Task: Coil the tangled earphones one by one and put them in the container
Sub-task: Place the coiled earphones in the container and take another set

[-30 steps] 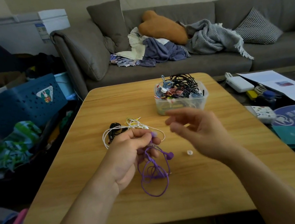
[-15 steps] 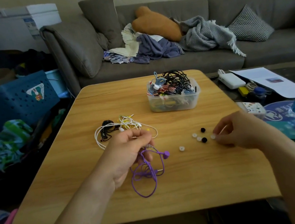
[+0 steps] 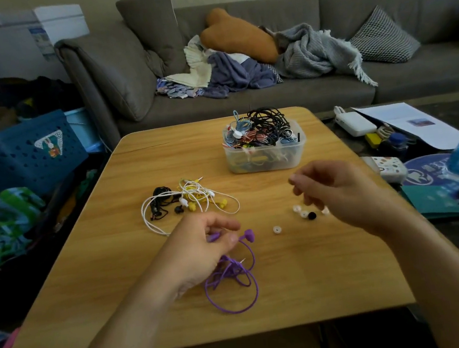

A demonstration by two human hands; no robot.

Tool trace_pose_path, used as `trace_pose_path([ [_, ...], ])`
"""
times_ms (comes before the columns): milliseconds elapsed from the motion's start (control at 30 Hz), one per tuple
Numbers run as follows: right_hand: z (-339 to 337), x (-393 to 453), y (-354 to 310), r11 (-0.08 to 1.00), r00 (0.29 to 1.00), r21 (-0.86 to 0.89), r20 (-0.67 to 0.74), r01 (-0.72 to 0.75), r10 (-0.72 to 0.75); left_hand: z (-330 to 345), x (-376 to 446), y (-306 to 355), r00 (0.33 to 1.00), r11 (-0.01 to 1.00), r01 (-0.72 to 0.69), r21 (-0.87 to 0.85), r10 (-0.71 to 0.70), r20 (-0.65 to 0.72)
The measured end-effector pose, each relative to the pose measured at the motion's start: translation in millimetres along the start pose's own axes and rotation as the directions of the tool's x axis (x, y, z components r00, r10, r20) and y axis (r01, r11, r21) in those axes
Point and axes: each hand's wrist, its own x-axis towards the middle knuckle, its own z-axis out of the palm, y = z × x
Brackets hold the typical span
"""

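Lifted off the desk since half a second ago, the right hand [image 3: 337, 192] now hovers above the loose ear tips [image 3: 304, 213] it was touching at the right side; the left hand [image 3: 202, 243] has stayed put with its purple cable.

The purple earphones [image 3: 232, 277] lie near the front edge of the desk [image 3: 307, 280], about the middle. The left hand's fingers [image 3: 226, 226] are curled and pinch one purple earbud, while the other bud sticks out just beside the fingertips and the cable hangs in loose loops under the palm onto the wood. The right hand's fingers [image 3: 300, 182] are loosely curled, tips close together; whether they pinch something small I cannot tell, since the hand is blurred.

Behind the left hand, toward the left side, a tangle of white, yellow and black earphones [image 3: 188, 202] rests on the desk. One more white ear tip [image 3: 277, 229] lies alone between the hands. The clear plastic container [image 3: 266, 152], heaped with coiled cables, stands near the far edge.

Beyond the desk is a grey sofa [image 3: 270, 93] carrying cushions, clothes and a blanket. A blue perforated crate [image 3: 18, 159] sits to the left, papers and small boxes [image 3: 401, 123] to the right; a blue object at the right frame edge is cut off and blurred.
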Motion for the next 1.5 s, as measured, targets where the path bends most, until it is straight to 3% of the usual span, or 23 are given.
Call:
trace_pose_path([
  [67,12.1,-2.9,-9.5,0.974,0.996,0.228,0.086,-0.001,-0.019,-0.5,0.0,0.6,1.0,1.0,0.012,-0.025,-0.012,0.008],
  [133,24.1,-4.3,-17.2,0.939,0.992,0.342,0.122,-0.02,-0.024,-0.6,0.6,1.7,0.999,0.992,0.049,-0.113,-0.048,0.01],
  [367,47.0,-7.9,-18.8,0.964,0.982,0.256,0.189,-0.068,0.019,-1.7,0.3,9.0,0.994,0.913,0.101,-0.396,-0.111,-0.002],
  [467,56.9,-9.6,-19.5,0.894,0.976,0.413,0.196,-0.174,0.1,-1.6,0.6,11.6,0.993,0.836,0.092,-0.541,-0.114,-0.008],
  [567,65.2,-12.2,-23.7,0.806,0.972,0.554,0.206,-0.207,0.108,-0.9,0.5,11.7,0.993,0.814,0.05,-0.578,-0.102,-0.057],
  [667,68.2,-13.6,-24.8,0.798,0.98,0.576,0.18,-0.177,0.087,1.1,0.5,8.3,0.987,0.873,-0.018,-0.487,-0.063,-0.15],
  [733,69.2,-14.1,-24.5,0.811,0.987,0.569,0.15,-0.137,0.062,2.2,1.3,5.4,0.955,0.96,-0.13,-0.247,0.055,-0.291],
  [800,70.3,-14.5,-24.2,0.836,0.995,0.542,0.088,-0.086,0.046,4.0,0.6,5.9,0.919,0.971,-0.229,-0.068,0.193,-0.343],
  [933,76.2,-16.2,-26.0,0.846,0.998,0.532,-0.014,-0.04,0.056,8.5,-0.8,7.2,0.91,0.955,-0.291,-0.056,0.258,-0.325],
  [1267,82.9,-18.2,-31.0,0.833,0.995,0.551,-0.043,-0.052,0.091,6.9,-5.5,10.8,0.904,0.922,-0.374,-0.103,0.337,-0.262],
  [1500,83.2,-20.6,-33.2,0.727,0.994,0.681,0.009,-0.088,0.112,4.1,0.9,-0.6,0.81,0.888,-0.416,0.194,0.459,-0.365],
])
